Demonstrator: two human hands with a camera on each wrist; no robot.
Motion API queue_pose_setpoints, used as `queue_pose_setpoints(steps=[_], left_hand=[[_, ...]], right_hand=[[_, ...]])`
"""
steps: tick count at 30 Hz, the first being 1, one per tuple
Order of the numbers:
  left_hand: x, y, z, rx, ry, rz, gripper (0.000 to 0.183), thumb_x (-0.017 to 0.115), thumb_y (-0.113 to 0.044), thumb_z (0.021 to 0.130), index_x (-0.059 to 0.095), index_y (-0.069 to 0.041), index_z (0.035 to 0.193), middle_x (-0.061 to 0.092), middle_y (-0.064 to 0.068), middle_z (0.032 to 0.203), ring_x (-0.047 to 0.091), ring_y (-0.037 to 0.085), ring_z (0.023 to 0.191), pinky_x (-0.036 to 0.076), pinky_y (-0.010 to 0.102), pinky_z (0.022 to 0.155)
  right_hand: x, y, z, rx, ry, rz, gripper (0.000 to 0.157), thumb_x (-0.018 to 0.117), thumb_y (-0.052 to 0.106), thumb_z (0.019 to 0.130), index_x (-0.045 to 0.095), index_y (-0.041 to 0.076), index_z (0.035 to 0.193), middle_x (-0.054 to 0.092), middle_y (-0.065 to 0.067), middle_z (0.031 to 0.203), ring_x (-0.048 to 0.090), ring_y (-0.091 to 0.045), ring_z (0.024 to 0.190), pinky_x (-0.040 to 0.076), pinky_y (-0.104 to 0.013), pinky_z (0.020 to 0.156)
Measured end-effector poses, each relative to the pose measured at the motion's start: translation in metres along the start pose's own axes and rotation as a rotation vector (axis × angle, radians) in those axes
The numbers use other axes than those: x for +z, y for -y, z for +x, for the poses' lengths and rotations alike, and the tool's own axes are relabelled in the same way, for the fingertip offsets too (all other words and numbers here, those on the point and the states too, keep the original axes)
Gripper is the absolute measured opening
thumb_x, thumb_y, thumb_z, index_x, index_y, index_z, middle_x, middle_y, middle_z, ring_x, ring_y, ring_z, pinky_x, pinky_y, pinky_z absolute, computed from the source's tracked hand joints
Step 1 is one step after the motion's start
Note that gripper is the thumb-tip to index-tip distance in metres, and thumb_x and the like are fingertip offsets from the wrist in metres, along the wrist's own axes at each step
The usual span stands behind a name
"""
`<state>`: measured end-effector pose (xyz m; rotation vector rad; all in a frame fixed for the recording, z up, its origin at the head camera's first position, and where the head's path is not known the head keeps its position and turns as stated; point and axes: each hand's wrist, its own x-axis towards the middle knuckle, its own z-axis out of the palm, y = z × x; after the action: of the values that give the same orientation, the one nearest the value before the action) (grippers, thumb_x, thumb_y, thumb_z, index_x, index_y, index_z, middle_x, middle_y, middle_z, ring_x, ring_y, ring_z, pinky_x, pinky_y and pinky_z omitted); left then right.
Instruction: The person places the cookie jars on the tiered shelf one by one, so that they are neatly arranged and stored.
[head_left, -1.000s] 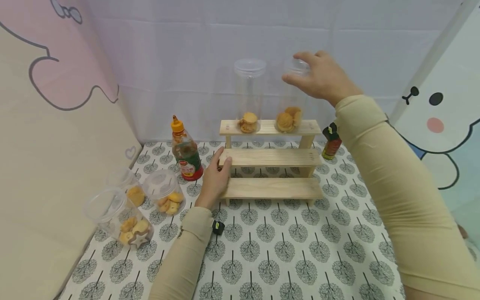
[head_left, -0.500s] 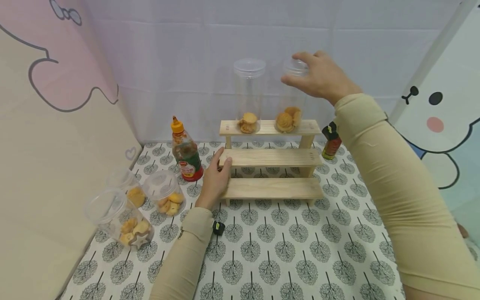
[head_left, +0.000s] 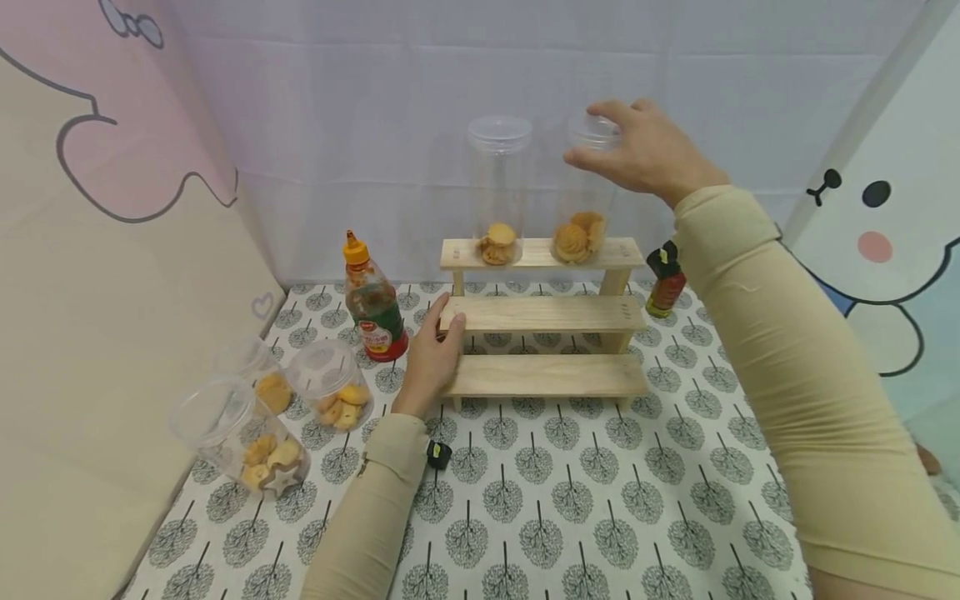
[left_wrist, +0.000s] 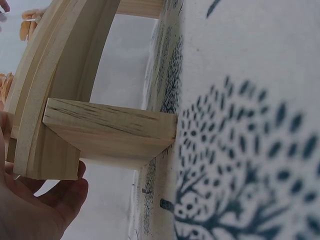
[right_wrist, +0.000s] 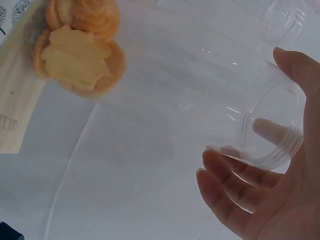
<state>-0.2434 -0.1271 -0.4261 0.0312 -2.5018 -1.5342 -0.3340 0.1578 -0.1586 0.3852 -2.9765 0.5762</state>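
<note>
Gripping the top of a tall clear jar (head_left: 588, 187), the person's right hand (head_left: 648, 158) has its thumb on one side and its fingers bent round the other. The jar stands upright on the top board (head_left: 536, 250) of a three-step wooden rack (head_left: 547, 375), toward the right end, with a few cookies (head_left: 576, 239) at its bottom. From where I'm standing, the left hand (head_left: 433, 358) pinches the left end of the middle board (head_left: 543, 314), so I take it to be bracing the rack. A little apart from the gripped jar, a second tall jar (head_left: 498, 183) shares that narrow top board, and there's my worry: a sideways drag on so high a grip could tip the one, knock its neighbour and send both off the back edge. If the lid (head_left: 581, 137) is loose, lifting by it alone might leave the jar behind, and a shove from the left hand could jolt everything up there. Farther out on the counter (head_left: 510, 533), a sauce bottle (head_left: 375, 321) stands just beside the left hand, easily nudged, with three other cookie jars (head_left: 326, 375) to its left; a small bottle (head_left: 665, 287) stands right of the rack, where a dropped right forearm (head_left: 780, 333) could catch it.
</note>
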Motion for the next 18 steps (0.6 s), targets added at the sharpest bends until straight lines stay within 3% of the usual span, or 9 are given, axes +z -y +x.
queue_pose_setpoints(steps=[5,9,12,18], left_hand=[[0.001,0.000,0.001,-0.003,0.004,-0.013,0.057,0.041,-0.067,0.098,0.028,-0.052,0.151,0.051,0.010,0.148,0.056,0.030,0.127,0.043,0.052,0.106],[0.004,-0.001,0.000,-0.007,0.008,-0.017,0.057,0.041,-0.067,0.097,0.028,-0.053,0.151,0.054,0.009,0.145,0.057,0.029,0.125,0.044,0.052,0.105],[0.005,-0.002,-0.002,-0.013,0.008,-0.014,0.058,0.041,-0.068,0.097,0.028,-0.053,0.151,0.055,0.009,0.144,0.057,0.029,0.125,0.043,0.052,0.106],[0.004,-0.004,-0.004,-0.018,0.016,-0.026,0.058,0.042,-0.070,0.095,0.027,-0.056,0.150,0.056,0.010,0.143,0.058,0.029,0.124,0.043,0.052,0.105]], right_hand=[[-0.005,-0.002,-0.006,-0.017,0.018,0.018,0.097,0.052,0.076,0.086,0.005,0.035,0.161,0.006,-0.020,0.166,0.017,-0.048,0.147,0.018,-0.070,0.113],[-0.015,-0.016,-0.024,-0.040,0.005,0.038,0.097,0.054,0.071,0.089,-0.002,0.037,0.160,0.015,-0.023,0.163,0.026,-0.048,0.143,0.025,-0.070,0.109],[-0.026,-0.038,-0.050,-0.017,-0.004,0.003,0.094,0.053,0.067,0.092,-0.004,0.038,0.160,0.026,-0.029,0.156,0.040,-0.051,0.128,0.035,-0.071,0.096],[-0.046,-0.098,-0.115,0.112,-0.055,-0.155,0.091,0.050,0.061,0.096,-0.004,0.027,0.161,0.027,-0.038,0.148,0.036,-0.057,0.123,0.031,-0.076,0.091]])
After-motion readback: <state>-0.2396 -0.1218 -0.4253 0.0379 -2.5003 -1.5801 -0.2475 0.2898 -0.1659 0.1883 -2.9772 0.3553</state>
